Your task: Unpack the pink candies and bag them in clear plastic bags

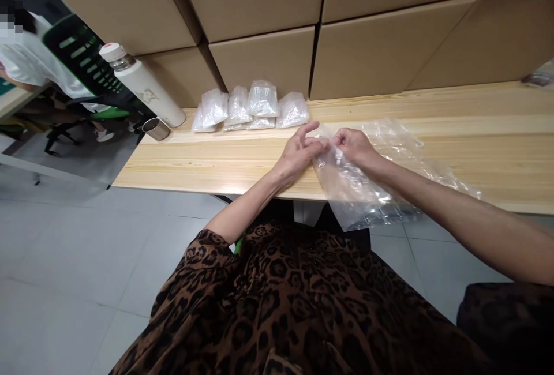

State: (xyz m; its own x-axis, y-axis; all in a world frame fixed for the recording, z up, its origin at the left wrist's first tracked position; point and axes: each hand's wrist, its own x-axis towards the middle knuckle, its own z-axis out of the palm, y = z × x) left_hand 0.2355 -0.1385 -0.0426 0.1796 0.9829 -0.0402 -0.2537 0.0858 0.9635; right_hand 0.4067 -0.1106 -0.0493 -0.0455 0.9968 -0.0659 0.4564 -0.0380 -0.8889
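Note:
A clear plastic bag [346, 182] lies over the front edge of the wooden table, its lower part hanging down. My left hand [300, 153] pinches the bag's upper left edge between thumb and fingers, with one finger raised. Close beside it, my right hand [352, 143] is closed on the same bag near its top. More crumpled clear plastic [393, 138] spreads on the tabletop behind and beyond my right forearm; I cannot tell whether it is one piece with the held bag. Several filled clear packets [262, 98] lie in a heap behind my left hand.
Stacked cardboard boxes [264, 57] line the back of the wooden table [194, 161]. A white thermos bottle [149, 89] and a metal cup [156, 128] stand at its left end. Farther left, a person in a white top [60, 69] sits near a green-and-black chair [84, 55].

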